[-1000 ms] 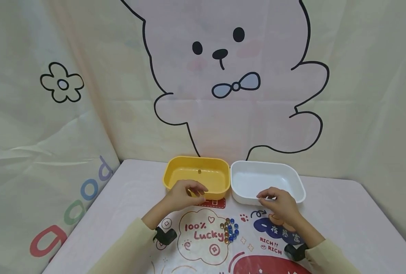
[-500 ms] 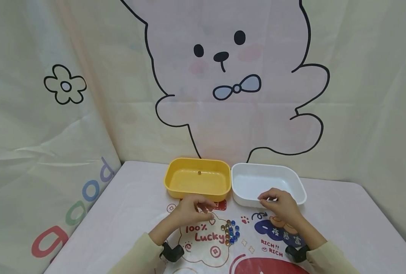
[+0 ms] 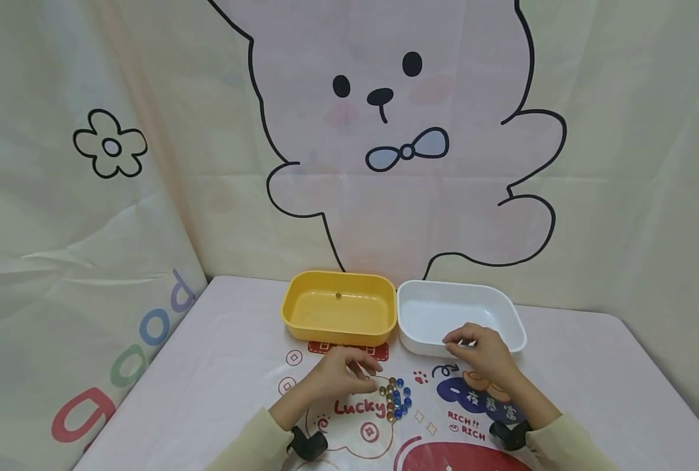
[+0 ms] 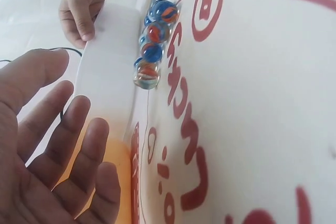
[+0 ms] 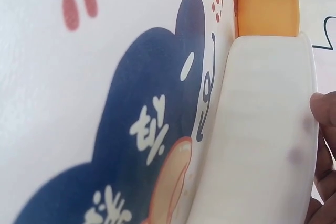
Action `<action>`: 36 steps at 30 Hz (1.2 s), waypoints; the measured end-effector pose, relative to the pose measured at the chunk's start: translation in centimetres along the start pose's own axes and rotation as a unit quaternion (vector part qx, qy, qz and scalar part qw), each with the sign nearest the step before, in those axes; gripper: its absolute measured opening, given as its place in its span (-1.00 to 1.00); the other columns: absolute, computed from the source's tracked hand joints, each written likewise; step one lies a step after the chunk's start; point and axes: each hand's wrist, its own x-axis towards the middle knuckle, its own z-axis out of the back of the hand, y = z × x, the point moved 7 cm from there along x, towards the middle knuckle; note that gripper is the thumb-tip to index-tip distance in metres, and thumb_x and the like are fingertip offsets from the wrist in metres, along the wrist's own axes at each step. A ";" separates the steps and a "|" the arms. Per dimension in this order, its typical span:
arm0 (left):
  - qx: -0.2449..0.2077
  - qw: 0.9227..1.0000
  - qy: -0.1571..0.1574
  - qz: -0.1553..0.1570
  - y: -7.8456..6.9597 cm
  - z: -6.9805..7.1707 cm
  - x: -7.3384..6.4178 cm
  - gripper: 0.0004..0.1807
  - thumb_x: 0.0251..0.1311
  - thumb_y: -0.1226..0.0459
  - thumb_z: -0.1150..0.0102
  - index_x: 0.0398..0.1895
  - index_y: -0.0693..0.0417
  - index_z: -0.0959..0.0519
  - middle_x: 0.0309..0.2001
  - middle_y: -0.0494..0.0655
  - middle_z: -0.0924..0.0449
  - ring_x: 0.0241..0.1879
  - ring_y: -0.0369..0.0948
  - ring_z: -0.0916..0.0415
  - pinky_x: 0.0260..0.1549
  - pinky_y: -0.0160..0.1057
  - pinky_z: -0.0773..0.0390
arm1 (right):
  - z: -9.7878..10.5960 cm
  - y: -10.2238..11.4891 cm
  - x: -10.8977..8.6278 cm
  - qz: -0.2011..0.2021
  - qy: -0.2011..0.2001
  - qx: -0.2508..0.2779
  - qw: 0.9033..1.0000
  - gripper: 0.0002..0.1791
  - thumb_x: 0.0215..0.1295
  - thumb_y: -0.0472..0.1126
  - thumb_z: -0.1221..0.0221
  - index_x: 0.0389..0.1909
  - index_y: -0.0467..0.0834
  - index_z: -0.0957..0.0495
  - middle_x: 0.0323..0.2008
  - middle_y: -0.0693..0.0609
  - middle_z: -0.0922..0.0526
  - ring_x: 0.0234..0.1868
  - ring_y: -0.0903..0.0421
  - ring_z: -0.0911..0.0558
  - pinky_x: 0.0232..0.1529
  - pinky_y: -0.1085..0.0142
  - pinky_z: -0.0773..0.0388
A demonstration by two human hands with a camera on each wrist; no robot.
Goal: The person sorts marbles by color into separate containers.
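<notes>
My left hand (image 3: 345,378) hovers low over the table, just left of a small cluster of glass marbles (image 3: 397,396), its fingers relaxed and apart with nothing between them. Some marbles look amber, the others blue; in the left wrist view the marbles (image 4: 152,52) show orange and blue swirls in clear glass. At the near rim of the white tub (image 3: 420,337), my right hand (image 3: 483,350) pinches the edge. Its fingertips show as dark shadows through the wall of the tub in the right wrist view. One amber marble (image 3: 339,296) lies in the yellow tub (image 3: 338,337).
The yellow and white tubs stand side by side at the back of the table (image 3: 237,347), in front of a curtain (image 3: 467,196) printed with a bear. The tablecloth carries red lettering and a dark blue cloud print (image 3: 458,391). Black straps (image 3: 308,445) circle both wrists.
My left hand has drawn back from over the yellow tub's front edge toward the marbles, moving nearer and to the right. The right hand stays at the white tub's rim.
</notes>
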 end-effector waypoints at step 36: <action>0.035 0.999 0.009 0.035 1.3 -2.4 1.0 -0.80 -0.06 0.18 -0.47 -0.31 -0.20 -0.71 -0.39 -0.39 -0.64 -0.44 -0.35 -0.48 -0.40 -0.39 -0.44 | -0.2 -0.3 0.1 -0.013 0.000 -0.014 1.000 -0.91 0.16 -0.18 -0.32 -0.31 0.03 -0.70 -0.27 0.11 -0.69 -0.20 0.12 -0.54 -0.17 0.23 -0.46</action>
